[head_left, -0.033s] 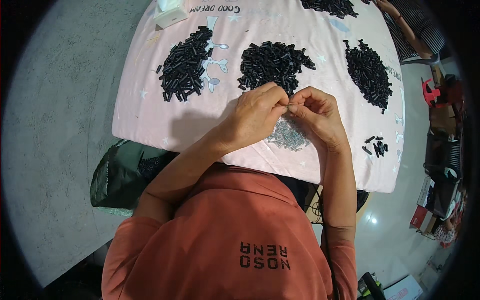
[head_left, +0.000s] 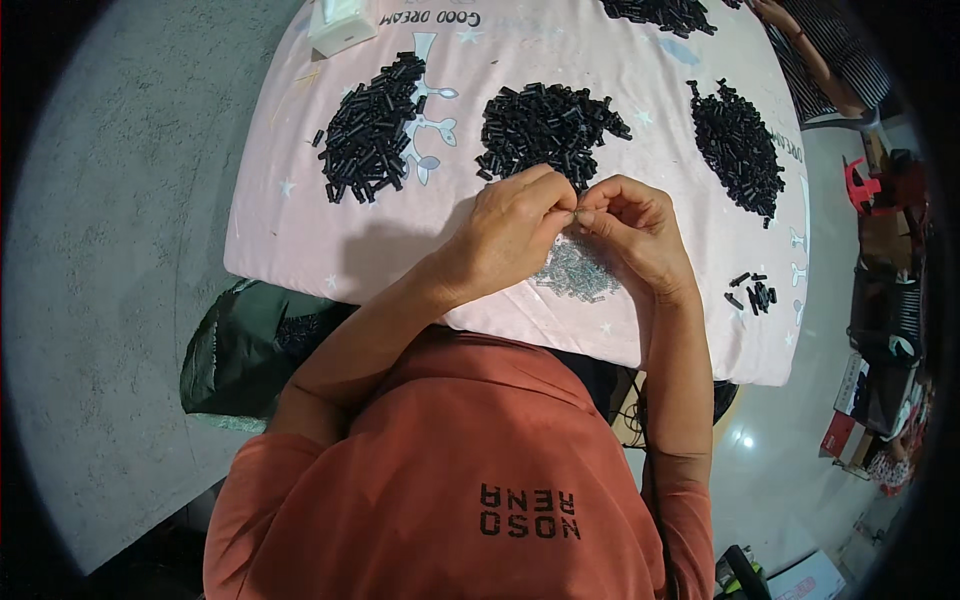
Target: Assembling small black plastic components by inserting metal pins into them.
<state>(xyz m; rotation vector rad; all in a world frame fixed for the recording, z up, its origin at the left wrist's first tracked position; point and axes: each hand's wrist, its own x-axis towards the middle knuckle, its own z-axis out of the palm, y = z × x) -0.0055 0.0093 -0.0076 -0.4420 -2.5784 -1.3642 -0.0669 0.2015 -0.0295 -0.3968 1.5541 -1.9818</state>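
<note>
On pink cloth (head_left: 300, 235), dark lettering (head_left: 437, 18), lettered shirt (head_left: 440, 430), fingers (head_left: 553, 188) pinching a tiny piece (head_left: 578, 210)

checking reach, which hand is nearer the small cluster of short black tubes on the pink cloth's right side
Right: the right hand is up-left of the small cluster in the picture; the left hand, farther left.

No visible change from before
</note>
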